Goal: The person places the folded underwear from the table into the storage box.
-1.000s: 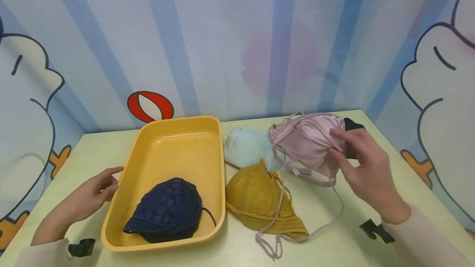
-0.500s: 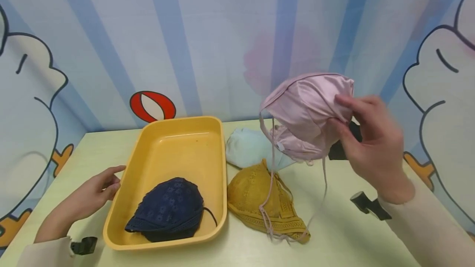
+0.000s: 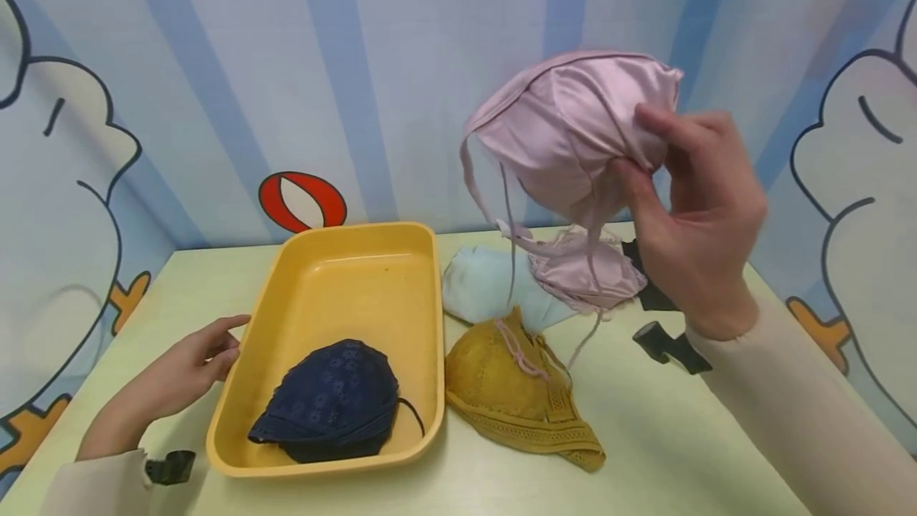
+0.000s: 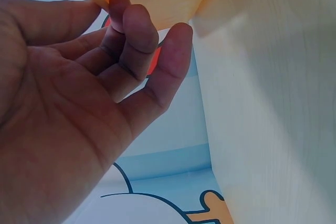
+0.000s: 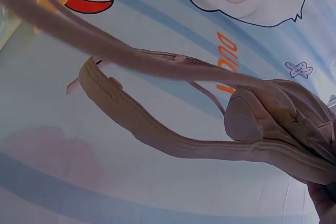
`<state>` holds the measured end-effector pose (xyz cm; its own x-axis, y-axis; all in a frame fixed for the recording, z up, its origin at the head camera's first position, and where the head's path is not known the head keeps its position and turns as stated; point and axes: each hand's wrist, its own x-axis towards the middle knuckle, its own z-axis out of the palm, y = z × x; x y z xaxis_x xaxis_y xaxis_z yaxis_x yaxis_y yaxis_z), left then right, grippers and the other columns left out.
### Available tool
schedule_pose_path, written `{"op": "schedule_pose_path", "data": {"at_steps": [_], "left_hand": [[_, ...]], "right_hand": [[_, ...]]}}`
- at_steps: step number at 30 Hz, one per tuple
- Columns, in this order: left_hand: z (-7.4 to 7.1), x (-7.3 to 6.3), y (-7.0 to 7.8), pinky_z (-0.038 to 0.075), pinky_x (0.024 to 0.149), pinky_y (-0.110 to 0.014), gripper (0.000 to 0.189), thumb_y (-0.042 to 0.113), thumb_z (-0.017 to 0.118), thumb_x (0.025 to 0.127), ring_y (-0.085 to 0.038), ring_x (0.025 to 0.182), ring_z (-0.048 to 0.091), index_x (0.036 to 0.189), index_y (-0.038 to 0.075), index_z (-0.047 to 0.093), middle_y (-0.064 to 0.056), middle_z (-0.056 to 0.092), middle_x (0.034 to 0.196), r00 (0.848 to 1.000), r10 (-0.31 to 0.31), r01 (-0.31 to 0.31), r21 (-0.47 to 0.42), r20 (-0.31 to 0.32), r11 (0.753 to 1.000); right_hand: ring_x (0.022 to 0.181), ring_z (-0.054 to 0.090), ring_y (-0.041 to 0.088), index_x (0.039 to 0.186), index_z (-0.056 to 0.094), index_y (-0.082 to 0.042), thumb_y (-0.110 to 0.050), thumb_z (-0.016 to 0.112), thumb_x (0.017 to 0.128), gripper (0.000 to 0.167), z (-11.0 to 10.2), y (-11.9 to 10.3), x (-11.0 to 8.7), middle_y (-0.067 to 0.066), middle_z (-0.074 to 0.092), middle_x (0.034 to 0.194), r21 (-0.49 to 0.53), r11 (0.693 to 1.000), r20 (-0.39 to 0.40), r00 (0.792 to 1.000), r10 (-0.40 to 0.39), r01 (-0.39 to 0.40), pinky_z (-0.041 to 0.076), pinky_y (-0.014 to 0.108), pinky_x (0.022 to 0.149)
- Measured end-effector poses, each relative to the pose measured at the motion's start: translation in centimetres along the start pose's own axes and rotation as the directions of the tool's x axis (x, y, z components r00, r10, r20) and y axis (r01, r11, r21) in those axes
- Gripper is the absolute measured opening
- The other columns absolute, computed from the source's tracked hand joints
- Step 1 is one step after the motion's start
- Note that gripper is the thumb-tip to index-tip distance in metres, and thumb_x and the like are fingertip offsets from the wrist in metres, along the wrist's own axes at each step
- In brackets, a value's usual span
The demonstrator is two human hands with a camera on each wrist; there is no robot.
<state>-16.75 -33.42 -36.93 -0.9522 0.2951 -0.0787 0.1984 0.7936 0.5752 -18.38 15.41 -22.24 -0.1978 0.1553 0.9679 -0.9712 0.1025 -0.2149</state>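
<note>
A pink satin bra (image 3: 576, 126) hangs raised above the table, its thin straps dangling. My right hand (image 3: 705, 217) pinches its right end between thumb and fingers. In the right wrist view, the bra's band (image 5: 173, 142) trails out from the cups. My left hand (image 3: 182, 373) is at the left side of a yellow tray (image 3: 437, 341). In the left wrist view, its thumb meets the rim and its curled fingers (image 4: 176, 53) lie against the outer wall. A navy lace bra (image 3: 337, 392) lies folded in the tray's near end.
Right of the tray, a mustard bra (image 3: 509, 388) and a pale mint bra (image 3: 480, 285) lie on the table (image 3: 666, 420). A pink lace-edged piece (image 3: 595, 273) and a black item (image 3: 655, 297) lie behind. A printed backdrop (image 3: 444, 62) rises at the back.
My right hand has lifted the pink bra off the pile, up and slightly left, uncovering the pink lace-edged piece below. The left hand stays at the tray's edge.
</note>
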Motion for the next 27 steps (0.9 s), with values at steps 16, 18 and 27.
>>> {"op": "schedule_pose_path", "data": {"at_steps": [16, 18, 27], "left_hand": [[0.2, 0.1, -0.1, 0.047, 0.063, -0.03, 0.045, 0.002, 0.042, 0.1, -0.018, 0.074, 0.054, 0.141, -0.009, 0.029, -0.005, 0.053, 0.089, 1.0, 0.009, -0.009, 0.004, -0.023, 1.0], [0.2, 0.1, 0.0, 0.047, 0.064, -0.029, 0.045, 0.002, 0.043, 0.1, -0.018, 0.074, 0.054, 0.141, -0.009, 0.029, -0.005, 0.053, 0.089, 1.0, 0.01, -0.009, 0.003, -0.026, 1.0], [0.3, 0.2, 0.4, 0.045, 0.06, -0.028, 0.044, 0.002, 0.042, 0.1, -0.017, 0.07, 0.05, 0.141, -0.009, 0.03, -0.005, 0.05, 0.082, 0.999, 0.032, -0.032, 0.002, -0.038, 0.999]], "right_hand": [[0.084, 0.05, 0.029, 0.102, 0.057, 0.02, 0.024, 0.064, 0.073, 0.03, 7.9, 1.1, 1.6, 0.02, 0.052, 0.089, 0.145, 0.975, 0.043, 0.983, -0.177, 0.169, 0.05, 0.04, 0.082], [0.083, 0.051, 0.028, 0.102, 0.058, 0.018, 0.022, 0.065, 0.075, 0.028, 9.0, 0.9, 1.2, 0.021, 0.052, 0.088, 0.157, 0.967, 0.053, 0.976, -0.213, 0.203, 0.05, 0.038, 0.08], [0.078, 0.056, 0.022, 0.1, 0.062, 0.01, 0.013, 0.065, 0.08, 0.02, 12.6, -1.5, -3.7, 0.016, 0.056, 0.089, 0.149, 0.963, 0.241, 0.937, -0.254, 0.223, 0.051, 0.028, 0.07]]}}
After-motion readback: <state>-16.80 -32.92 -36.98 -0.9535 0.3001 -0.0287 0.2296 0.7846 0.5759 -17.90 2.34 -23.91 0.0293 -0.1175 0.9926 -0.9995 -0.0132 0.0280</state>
